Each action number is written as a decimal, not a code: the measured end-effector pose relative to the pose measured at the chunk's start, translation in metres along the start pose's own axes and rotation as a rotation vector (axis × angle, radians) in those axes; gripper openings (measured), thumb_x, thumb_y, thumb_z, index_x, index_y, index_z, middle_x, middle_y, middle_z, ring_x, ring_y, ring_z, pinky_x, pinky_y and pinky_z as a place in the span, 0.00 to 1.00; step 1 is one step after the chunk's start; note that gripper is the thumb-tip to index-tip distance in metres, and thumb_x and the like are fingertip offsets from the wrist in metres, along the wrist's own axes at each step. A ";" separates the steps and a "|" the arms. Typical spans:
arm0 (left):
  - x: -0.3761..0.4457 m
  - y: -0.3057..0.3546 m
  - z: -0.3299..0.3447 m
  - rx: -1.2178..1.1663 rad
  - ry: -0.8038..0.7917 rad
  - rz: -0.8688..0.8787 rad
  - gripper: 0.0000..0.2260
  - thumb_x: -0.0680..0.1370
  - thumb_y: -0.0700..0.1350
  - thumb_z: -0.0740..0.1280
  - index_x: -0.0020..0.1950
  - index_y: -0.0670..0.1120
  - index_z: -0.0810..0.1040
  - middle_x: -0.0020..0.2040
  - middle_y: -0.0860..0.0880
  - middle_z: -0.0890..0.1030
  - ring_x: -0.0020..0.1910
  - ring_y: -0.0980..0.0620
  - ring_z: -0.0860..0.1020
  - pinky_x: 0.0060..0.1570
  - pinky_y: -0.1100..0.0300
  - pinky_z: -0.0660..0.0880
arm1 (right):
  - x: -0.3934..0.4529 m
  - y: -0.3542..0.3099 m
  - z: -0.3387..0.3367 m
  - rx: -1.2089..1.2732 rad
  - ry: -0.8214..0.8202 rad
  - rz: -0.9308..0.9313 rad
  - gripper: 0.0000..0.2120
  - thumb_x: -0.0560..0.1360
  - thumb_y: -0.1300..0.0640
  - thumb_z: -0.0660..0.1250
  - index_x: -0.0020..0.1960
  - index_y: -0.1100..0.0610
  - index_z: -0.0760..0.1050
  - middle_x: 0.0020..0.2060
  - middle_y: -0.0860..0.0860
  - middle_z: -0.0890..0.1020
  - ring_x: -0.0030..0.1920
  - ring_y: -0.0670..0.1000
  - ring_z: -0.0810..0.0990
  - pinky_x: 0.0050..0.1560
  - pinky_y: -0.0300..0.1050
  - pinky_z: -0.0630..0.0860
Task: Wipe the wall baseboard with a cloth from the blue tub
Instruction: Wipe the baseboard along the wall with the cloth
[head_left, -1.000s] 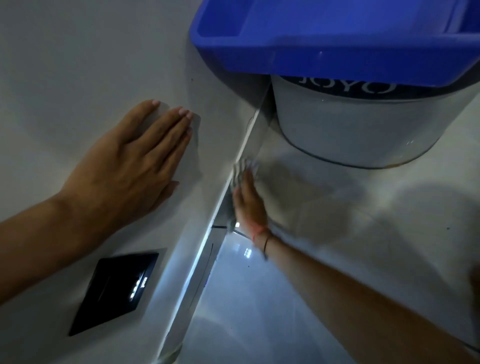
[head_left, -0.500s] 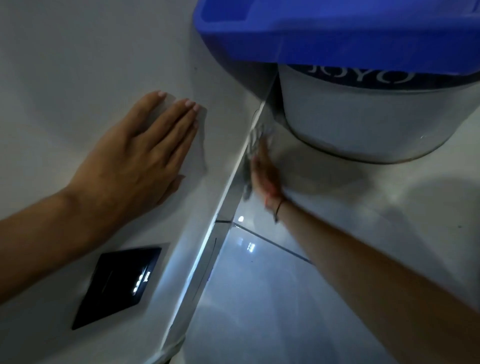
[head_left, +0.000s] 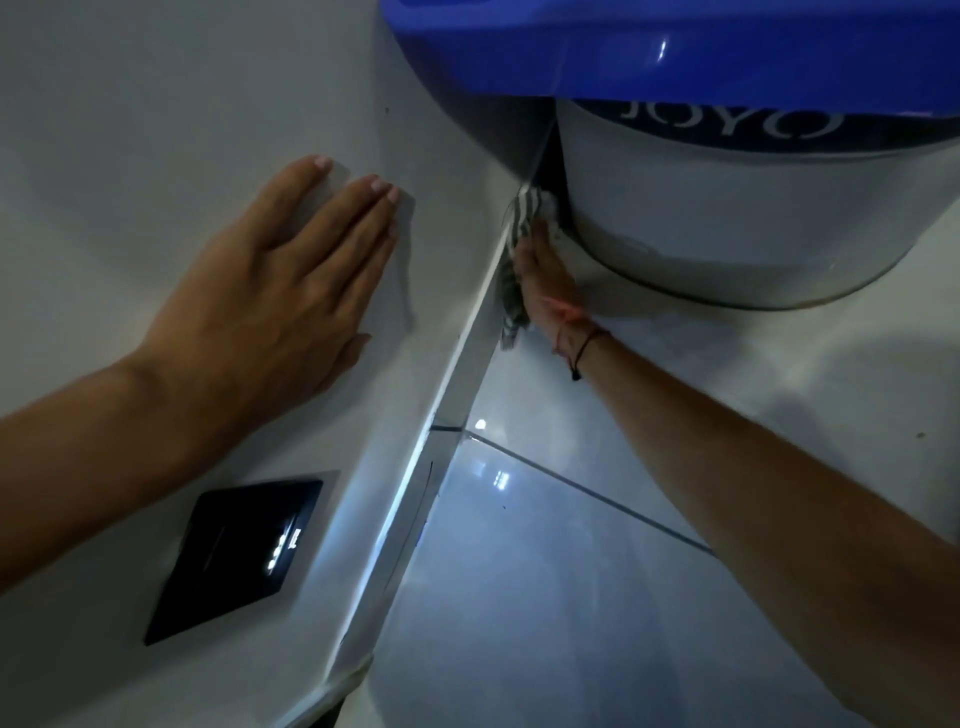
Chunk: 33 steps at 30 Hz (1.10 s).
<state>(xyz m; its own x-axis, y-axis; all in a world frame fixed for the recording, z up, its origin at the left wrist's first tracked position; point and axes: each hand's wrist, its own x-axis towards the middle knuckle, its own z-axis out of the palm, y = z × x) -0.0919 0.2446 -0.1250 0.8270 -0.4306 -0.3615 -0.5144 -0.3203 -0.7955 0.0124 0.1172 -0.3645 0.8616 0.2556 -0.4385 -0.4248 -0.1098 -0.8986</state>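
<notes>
My right hand (head_left: 545, 270) presses a grey striped cloth (head_left: 515, 260) flat against the white baseboard (head_left: 457, 384), close to the foot of the white bucket. The cloth sticks out beyond my fingertips and trails below my palm. My left hand (head_left: 275, 291) lies flat and open on the white wall (head_left: 156, 130) above the baseboard, holding nothing. The blue tub (head_left: 675, 47) sits at the top of the view, resting on the bucket; its inside is hidden.
A white bucket (head_left: 737, 218) with dark lettering stands on the glossy tiled floor (head_left: 571, 597), right beside the wall. A black wall plate (head_left: 234, 556) is set into the wall below my left hand.
My right hand has slid the cloth along the baseboard toward the bucket. My left hand has stayed flat on the wall.
</notes>
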 end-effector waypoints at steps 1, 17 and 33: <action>0.000 0.000 0.001 0.013 -0.010 0.002 0.37 0.84 0.56 0.55 0.85 0.33 0.57 0.85 0.32 0.57 0.85 0.35 0.57 0.83 0.37 0.49 | -0.019 0.011 0.008 -0.029 -0.036 -0.059 0.26 0.87 0.54 0.54 0.83 0.54 0.51 0.73 0.56 0.72 0.72 0.53 0.72 0.73 0.42 0.65; -0.049 0.025 -0.007 0.006 -0.073 -0.144 0.31 0.88 0.51 0.49 0.86 0.33 0.51 0.86 0.34 0.53 0.86 0.37 0.54 0.85 0.38 0.48 | -0.076 0.030 0.039 -0.106 -0.096 0.003 0.28 0.87 0.48 0.53 0.83 0.49 0.49 0.77 0.61 0.69 0.74 0.61 0.71 0.76 0.53 0.67; -0.203 0.114 -0.011 -0.094 0.143 -0.531 0.40 0.86 0.65 0.55 0.86 0.34 0.57 0.85 0.39 0.61 0.84 0.42 0.61 0.83 0.45 0.52 | -0.204 0.114 0.110 -0.119 -0.194 -0.205 0.30 0.81 0.39 0.60 0.79 0.44 0.55 0.70 0.30 0.68 0.67 0.32 0.70 0.77 0.54 0.68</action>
<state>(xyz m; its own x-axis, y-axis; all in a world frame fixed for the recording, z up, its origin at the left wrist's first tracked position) -0.3210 0.2867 -0.1368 0.9427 -0.2974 0.1515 -0.0592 -0.5957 -0.8010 -0.2428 0.1586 -0.3763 0.8521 0.4614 -0.2471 -0.2018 -0.1460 -0.9685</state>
